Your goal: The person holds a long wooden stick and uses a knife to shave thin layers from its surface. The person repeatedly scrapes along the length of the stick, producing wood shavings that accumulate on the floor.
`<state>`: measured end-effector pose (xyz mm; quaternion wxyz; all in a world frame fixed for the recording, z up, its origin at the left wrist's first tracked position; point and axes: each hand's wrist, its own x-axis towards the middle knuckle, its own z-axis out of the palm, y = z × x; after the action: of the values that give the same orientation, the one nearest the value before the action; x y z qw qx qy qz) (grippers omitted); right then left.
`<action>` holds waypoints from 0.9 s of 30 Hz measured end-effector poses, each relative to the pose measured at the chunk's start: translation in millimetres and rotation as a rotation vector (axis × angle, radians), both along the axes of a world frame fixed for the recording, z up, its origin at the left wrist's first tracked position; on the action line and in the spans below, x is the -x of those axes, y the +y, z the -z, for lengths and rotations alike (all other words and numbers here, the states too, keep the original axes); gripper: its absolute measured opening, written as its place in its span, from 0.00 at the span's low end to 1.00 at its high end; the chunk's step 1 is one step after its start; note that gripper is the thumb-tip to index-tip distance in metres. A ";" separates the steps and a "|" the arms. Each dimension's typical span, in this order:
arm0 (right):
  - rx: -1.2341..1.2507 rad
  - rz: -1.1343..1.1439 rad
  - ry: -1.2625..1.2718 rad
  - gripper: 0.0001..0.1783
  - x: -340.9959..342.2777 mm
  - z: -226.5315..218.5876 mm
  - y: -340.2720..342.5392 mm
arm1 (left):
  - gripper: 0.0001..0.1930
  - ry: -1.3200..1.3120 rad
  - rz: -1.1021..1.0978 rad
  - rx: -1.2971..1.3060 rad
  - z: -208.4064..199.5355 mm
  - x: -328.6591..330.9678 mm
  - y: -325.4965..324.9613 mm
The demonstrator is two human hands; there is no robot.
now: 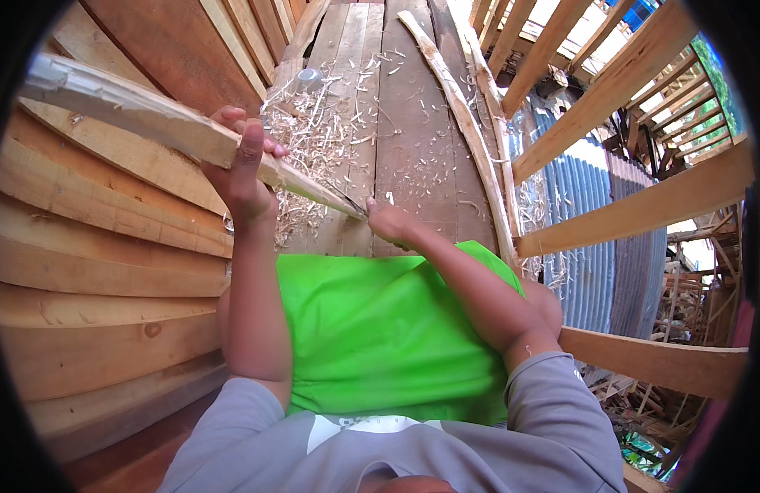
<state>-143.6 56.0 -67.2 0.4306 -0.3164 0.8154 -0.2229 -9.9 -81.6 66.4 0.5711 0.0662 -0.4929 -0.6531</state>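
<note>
A long, pale, partly peeled wooden pole [138,112] slants from the far left down toward the middle, above the floorboards. My left hand [247,168] is closed around it, thumb raised along the near side. At the pole's lower right end, my right hand [390,223] grips a knife [350,200]. The thin dark blade lies along the pole's end, and the handle is hidden inside my fist. Across my lap spreads bright green cloth [372,320].
Curled wood shavings [314,156] litter the plank floor [396,107], with a small clear container [308,80] among them. A long peeled branch [450,86] lies to the right. Stacked boards [109,238] line my left; slanted timber rails [635,209] and corrugated metal sheeting [581,197] stand at right.
</note>
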 end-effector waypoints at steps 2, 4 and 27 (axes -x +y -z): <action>0.210 0.008 0.056 0.38 -18.9 -0.8 -9.8 | 0.09 -0.037 -0.152 -0.044 0.0 1.8 6.2; 0.135 0.038 -0.023 0.33 -27.7 -26.3 -20.0 | 0.08 -0.056 -0.276 -0.108 -2.0 2.3 13.0; 0.296 0.223 -0.114 0.28 48.2 -1.1 -3.1 | 0.09 0.011 -0.179 0.033 1.9 29.2 29.8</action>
<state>-191.8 52.9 -66.1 0.3977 -0.2707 0.7779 -0.4043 -39.1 -51.7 64.5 0.6309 0.0970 -0.4927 -0.5915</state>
